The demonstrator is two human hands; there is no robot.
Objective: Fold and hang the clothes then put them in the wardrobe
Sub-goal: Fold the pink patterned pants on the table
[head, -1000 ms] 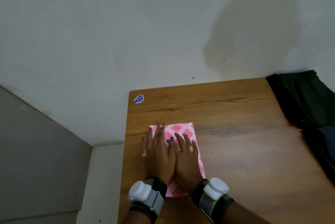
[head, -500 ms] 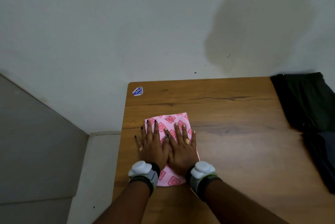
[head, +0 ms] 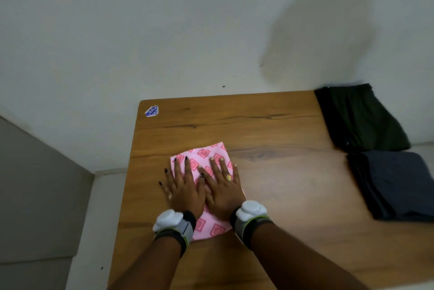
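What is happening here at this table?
A person presses the left hand and the right hand flat, side by side, on a folded pink cloth on the wooden table. A black garment and a grey garment lie folded at the table's right edge.

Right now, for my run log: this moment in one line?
left hand, right hand: pressing flat; pink cloth: folded, on table

Folded pink patterned cloth (head: 203, 154), flat on table (head: 281, 172)
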